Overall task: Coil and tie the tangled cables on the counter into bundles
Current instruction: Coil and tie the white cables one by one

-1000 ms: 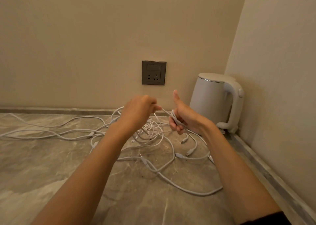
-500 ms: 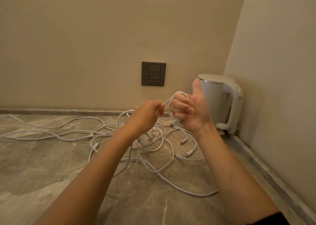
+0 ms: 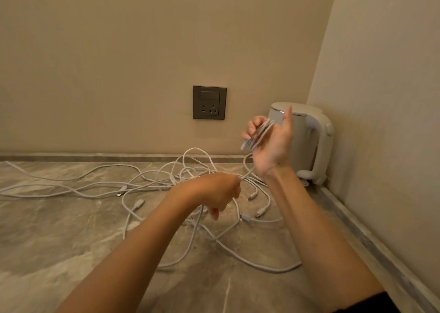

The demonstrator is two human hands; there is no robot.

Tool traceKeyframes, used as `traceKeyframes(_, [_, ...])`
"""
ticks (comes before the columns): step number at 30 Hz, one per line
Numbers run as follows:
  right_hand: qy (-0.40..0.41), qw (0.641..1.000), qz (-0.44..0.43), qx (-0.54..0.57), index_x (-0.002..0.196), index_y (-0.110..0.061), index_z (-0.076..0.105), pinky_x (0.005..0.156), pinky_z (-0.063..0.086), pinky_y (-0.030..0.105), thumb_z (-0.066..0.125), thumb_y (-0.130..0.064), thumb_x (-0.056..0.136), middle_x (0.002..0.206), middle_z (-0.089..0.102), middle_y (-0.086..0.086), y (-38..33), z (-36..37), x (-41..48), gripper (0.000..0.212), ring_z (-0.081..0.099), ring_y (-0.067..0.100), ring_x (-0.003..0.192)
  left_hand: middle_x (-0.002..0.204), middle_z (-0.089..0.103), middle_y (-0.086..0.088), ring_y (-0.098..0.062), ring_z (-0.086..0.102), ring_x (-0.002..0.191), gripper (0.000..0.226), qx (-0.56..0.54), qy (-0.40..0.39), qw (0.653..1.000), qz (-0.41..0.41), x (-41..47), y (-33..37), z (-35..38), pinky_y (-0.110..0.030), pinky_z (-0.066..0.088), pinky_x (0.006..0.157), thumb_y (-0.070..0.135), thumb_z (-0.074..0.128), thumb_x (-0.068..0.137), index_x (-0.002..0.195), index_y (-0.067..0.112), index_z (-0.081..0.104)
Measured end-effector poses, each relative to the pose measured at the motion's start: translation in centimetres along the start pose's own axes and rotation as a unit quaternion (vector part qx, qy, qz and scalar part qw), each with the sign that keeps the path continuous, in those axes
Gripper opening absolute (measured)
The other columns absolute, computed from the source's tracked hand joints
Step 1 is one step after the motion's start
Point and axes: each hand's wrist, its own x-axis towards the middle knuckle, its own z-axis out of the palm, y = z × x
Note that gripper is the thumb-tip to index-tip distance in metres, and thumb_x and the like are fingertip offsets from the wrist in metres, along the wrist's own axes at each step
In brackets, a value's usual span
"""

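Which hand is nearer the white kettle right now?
Right. The right hand, gripping cable loops, is raised before the kettle; the left hand sits lower, to its left, over the tangled cables.

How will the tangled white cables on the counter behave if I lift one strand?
Probably floppy: the tangled cables lie in slack loops on the counter. Crossed strands would likely drag neighbours along. Seemingly light: the right hand holds several turns.
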Motion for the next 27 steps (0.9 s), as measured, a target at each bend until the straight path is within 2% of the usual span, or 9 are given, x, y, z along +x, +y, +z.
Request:
traceKeyframes(4, [0.006, 0.971, -0.027, -0.239, 0.056, -0.008, 0.046, 0.047, 0.035, 0.023, 0.013, -0.058, 0.096, 0.045, 0.044, 0.003, -0.5, -1.5, 0.6, 0.072, 0.039, 0.013, 0.043, 0.069, 0.046, 0.009, -0.015, 0.051, 0.069, 0.026, -0.004, 0.072, 0.996, 0.044, 0.1, -0.6, -0.7, -0.024, 0.034, 0.058, 0.022, 0.038, 0.099, 0.083, 0.013, 0.057])
traceKeyframes(9, [-0.009, 0.838, 0.0, -0.546, 0.058, -0.008, 0.049, 0.06, 0.041, 0.027, 0.006, -0.06, 0.093, 0.052, 0.048, 0.004, 0.9, -1.8, 0.6, 0.076, 0.045, 0.012, 0.049, 0.066, 0.051, 0.009, -0.004, 0.046, 0.057, 0.03, -0.007, 0.102, 0.993, 0.064, 0.1, -1.6, -1.6, -0.018, 0.036, 0.055, 0.028, 0.044, 0.097, 0.084, 0.011, 0.064])
traceKeyframes(11, [-0.035, 0.794, 0.038, -0.606, 0.054, -0.009, 0.05, 0.064, 0.042, 0.032, 0.005, -0.066, 0.088, 0.05, 0.048, 0.003, 1.1, -2.1, 0.5, 0.081, 0.046, 0.014, 0.051, 0.064, 0.053, 0.009, -0.001, 0.043, 0.051, 0.026, -0.011, 0.137, 0.988, 0.067, -0.1, -2.0, -2.0, -0.017, 0.033, 0.051, 0.028, 0.048, 0.095, 0.083, 0.013, 0.066])
traceKeyframes(13, [-0.072, 0.774, 0.107, -0.619, 0.047, -0.009, 0.047, 0.064, 0.041, 0.034, -0.002, -0.074, 0.079, 0.044, 0.046, 0.002, 1.2, -2.4, 0.4, 0.088, 0.044, 0.015, 0.048, 0.06, 0.054, 0.007, -0.004, 0.041, 0.049, 0.024, -0.036, 0.184, 0.98, 0.067, -0.2, -2.5, -2.5, -0.018, 0.032, 0.049, 0.028, 0.052, 0.093, 0.08, 0.015, 0.067])
traceKeyframes(17, [-0.124, 0.784, 0.245, -0.557, 0.051, -0.006, 0.044, 0.05, 0.036, 0.027, -0.01, -0.078, 0.077, 0.048, 0.044, 0.006, 0.9, -2.2, 0.4, 0.093, 0.038, 0.014, 0.044, 0.066, 0.057, 0.004, 0.0, 0.045, 0.055, 0.025, -0.041, 0.261, 0.962, 0.076, -0.2, -3.0, -2.9, -0.016, 0.035, 0.054, 0.024, 0.053, 0.093, 0.081, 0.009, 0.069])
traceKeyframes(19, [-0.153, 0.798, 0.283, -0.509, 0.051, -0.007, 0.041, 0.045, 0.032, 0.025, -0.01, -0.08, 0.075, 0.048, 0.042, 0.006, 0.7, -2.1, 0.3, 0.092, 0.034, 0.014, 0.043, 0.06, 0.052, 0.01, 0.002, 0.044, 0.055, 0.024, -0.042, 0.289, 0.953, 0.081, -0.2, -3.0, -2.9, -0.01, 0.031, 0.053, 0.021, 0.053, 0.093, 0.08, 0.008, 0.069])
traceKeyframes(22, [-0.188, 0.821, 0.314, -0.438, 0.047, -0.009, 0.037, 0.04, 0.024, 0.023, -0.008, -0.082, 0.074, 0.042, 0.035, 0.003, 0.4, -2.1, 0.2, 0.09, 0.028, 0.012, 0.038, 0.051, 0.045, 0.013, 0.0, 0.041, 0.047, 0.025, -0.055, 0.317, 0.943, 0.09, -0.1, -3.0, -2.7, -0.014, 0.031, 0.051, 0.019, 0.054, 0.093, 0.076, 0.005, 0.067])
traceKeyframes(25, [-0.127, 0.857, 0.283, -0.412, 0.043, -0.008, 0.039, 0.038, 0.026, 0.02, -0.004, -0.08, 0.078, 0.04, 0.036, 0.003, 0.8, -2.1, 0.4, 0.09, 0.03, 0.012, 0.036, 0.049, 0.045, 0.01, -0.003, 0.039, 0.044, 0.026, -0.096, 0.315, 0.939, 0.103, -0.4, -2.7, -2.8, -0.022, 0.034, 0.051, 0.016, 0.054, 0.092, 0.071, 0.007, 0.065])
traceKeyframes(27, [-0.026, 0.885, 0.214, -0.412, 0.04, -0.01, 0.038, 0.041, 0.031, 0.021, 0.001, -0.077, 0.082, 0.037, 0.037, 0.003, 1.4, -2.4, 0.7, 0.088, 0.033, 0.013, 0.034, 0.048, 0.047, 0.007, -0.003, 0.039, 0.042, 0.025, -0.151, 0.242, 0.95, 0.126, -1.1, -2.5, -3.0, -0.02, 0.036, 0.049, 0.015, 0.055, 0.091, 0.068, 0.014, 0.064])
